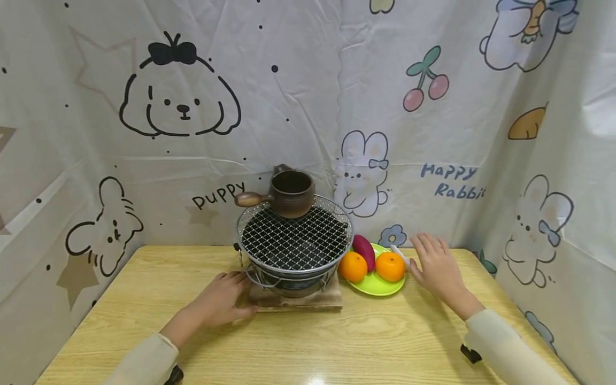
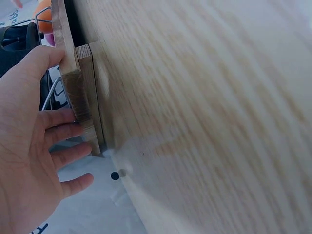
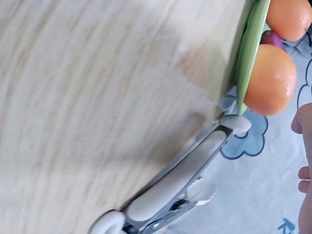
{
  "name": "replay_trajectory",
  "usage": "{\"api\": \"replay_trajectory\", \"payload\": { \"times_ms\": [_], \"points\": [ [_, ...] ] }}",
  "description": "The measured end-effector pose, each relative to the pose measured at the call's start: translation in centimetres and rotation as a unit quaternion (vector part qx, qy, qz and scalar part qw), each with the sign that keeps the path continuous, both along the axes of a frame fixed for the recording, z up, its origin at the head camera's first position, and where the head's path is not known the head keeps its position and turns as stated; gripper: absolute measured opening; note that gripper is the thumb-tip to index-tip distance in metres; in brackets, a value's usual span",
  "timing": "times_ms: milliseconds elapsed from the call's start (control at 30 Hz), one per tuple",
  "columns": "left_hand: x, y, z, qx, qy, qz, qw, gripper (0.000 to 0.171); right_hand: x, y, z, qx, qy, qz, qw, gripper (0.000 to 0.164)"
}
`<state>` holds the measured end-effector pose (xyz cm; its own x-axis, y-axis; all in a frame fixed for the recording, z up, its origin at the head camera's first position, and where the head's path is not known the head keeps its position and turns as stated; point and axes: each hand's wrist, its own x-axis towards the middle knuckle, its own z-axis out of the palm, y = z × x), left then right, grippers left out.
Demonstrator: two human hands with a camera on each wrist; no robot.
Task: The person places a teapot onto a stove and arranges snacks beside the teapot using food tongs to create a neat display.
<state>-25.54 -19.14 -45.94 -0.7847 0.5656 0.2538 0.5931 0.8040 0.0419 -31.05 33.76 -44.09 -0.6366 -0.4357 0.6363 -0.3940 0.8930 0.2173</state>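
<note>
My left hand (image 1: 216, 300) is at the left end of a wooden board (image 1: 300, 302), its thumb on the front edge. In the left wrist view, the fingers (image 2: 68, 155) lie fairly straight and spread at the board's side. A round tabletop grill (image 1: 293, 240) with a wire mesh stands on this board. On the mesh's far side sits a brown pot (image 1: 292, 193) with a side handle. Over at the right, my right hand (image 1: 435, 267) is spread beside white-handled tongs (image 3: 178, 178). The right wrist view shows its fingers apart from the tongs.
Right of the grill, a green plate (image 1: 377, 289) bears two oranges (image 1: 353, 267) and a purple eggplant-like piece (image 1: 364, 250). A printed curtain (image 1: 289, 107) hangs behind and around the wooden table (image 1: 385, 342).
</note>
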Motion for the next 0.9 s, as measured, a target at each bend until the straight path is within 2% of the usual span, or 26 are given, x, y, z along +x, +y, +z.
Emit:
{"api": "replay_trajectory", "payload": {
  "times_ms": [300,533,667,900],
  "points": [
    [0.0,0.1,-0.3,0.004,-0.008,0.004,1.0000,0.071,0.6,1.2,-1.0,-0.017,-0.091,-0.080,0.993,0.065],
    [-0.1,0.1,-0.2,0.004,0.006,0.002,1.0000,0.072,1.0,2.0,-1.4,-0.031,-0.186,-0.139,0.972,0.075],
    [-0.1,0.1,-0.1,0.003,0.012,0.001,0.9999,0.072,1.2,2.2,-1.5,-0.035,-0.224,-0.159,0.961,0.078],
    [0.0,0.0,-0.3,0.005,0.003,0.003,1.0000,0.071,1.3,2.8,-2.1,-0.035,-0.251,-0.166,0.953,0.078]
  ]
}}
